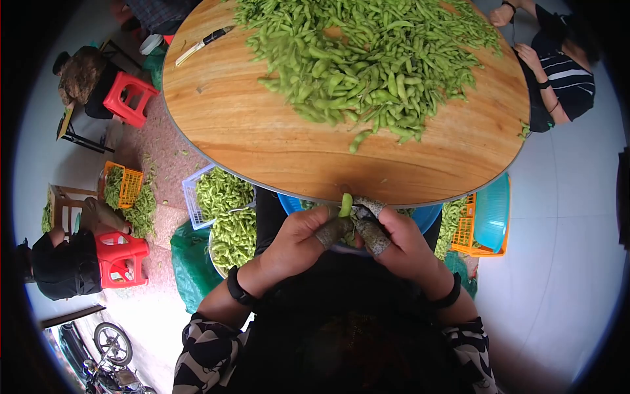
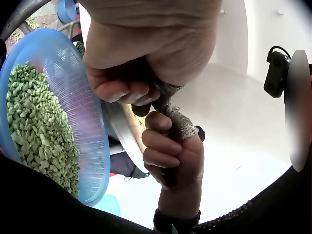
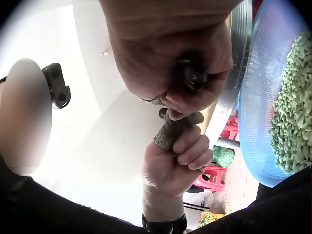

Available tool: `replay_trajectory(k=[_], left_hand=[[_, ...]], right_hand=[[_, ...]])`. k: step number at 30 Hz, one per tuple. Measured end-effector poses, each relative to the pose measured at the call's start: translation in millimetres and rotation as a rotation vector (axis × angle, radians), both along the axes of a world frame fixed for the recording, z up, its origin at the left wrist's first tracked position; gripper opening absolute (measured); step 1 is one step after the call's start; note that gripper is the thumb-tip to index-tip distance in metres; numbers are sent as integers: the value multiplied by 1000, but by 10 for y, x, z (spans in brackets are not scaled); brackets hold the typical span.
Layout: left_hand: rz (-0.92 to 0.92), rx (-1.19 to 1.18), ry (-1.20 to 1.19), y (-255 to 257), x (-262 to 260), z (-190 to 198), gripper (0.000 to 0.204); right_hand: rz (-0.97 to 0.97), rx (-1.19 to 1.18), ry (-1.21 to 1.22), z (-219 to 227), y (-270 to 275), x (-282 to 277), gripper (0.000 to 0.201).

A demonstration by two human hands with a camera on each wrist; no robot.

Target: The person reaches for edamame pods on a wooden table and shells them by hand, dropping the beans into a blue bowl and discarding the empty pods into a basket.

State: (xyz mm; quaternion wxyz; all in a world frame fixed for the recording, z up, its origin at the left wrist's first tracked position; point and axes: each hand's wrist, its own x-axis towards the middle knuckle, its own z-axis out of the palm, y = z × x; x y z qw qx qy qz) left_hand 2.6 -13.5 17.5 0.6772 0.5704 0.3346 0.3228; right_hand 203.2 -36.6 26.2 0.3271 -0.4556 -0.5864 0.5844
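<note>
We held a single edamame pod (image 1: 346, 205) between both hands just below the near edge of the round wooden bench (image 1: 262, 141), at about six o'clock from the big heap of pods (image 1: 374, 59) on it. The pod stood nearly upright, its long axis running twelve to six, with the green tip poking out above our fingers toward twelve.

Our left hand (image 1: 298, 240) closed on it from about eight o'clock and our right hand (image 1: 400, 240) from about four, so the two met at the pod and neither was clearly the nearer. Both were curled and pinching the pod's lower part, the wrapped fingertips (image 1: 335, 230) pressed together around it; the covers looked grey and worn. From the left wrist view, our right hand (image 2: 173, 156) showed its fingers folded tight, and from the right wrist view, our left hand (image 3: 178, 156) did the same.

Under our hands, at roughly six o'clock from the pod, sat the blue basin (image 2: 92, 146) holding shelled beans (image 2: 39, 131). We could not tell whether the pod had split open yet.
</note>
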Motion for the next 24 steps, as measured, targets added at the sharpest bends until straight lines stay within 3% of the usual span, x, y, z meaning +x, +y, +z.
replay_trajectory(k=[4,6,8,10,11,12,13,16,18,19,21,24], left_hand=[[26,220,173,-7,-35,-15,11],[-2,574,517,-4,-74,-99,10],[2,658,543,-4,-47,-133,10],[5,748,569,26,-66,-126,11],[-74,90,224,55,-114,-97,12],[-143,-563,-133,71,-135,-68,14],[-147,-563,-130,81,-120,-41,14],[-111,-439,-123,92,-45,-18,19],[116,831,602,91,-20,-64,17],[119,829,606,81,-15,-51,17],[154,1157,787,70,-5,-4,17],[139,1082,732,95,20,-51,13]], right_hand=[[55,-90,2,53,38,32,21],[53,-184,17,49,48,31,21],[52,-278,32,31,42,33,21],[26,-540,351,-11,35,30,20],[24,-540,352,-3,33,54,20],[63,-684,522,17,36,97,19],[101,-825,695,40,44,121,18],[29,-775,610,145,108,102,17],[31,-716,520,88,50,61,18],[32,-656,435,74,33,33,19],[14,-604,409,154,28,-12,20],[-21,-585,411,168,23,-2,23]])
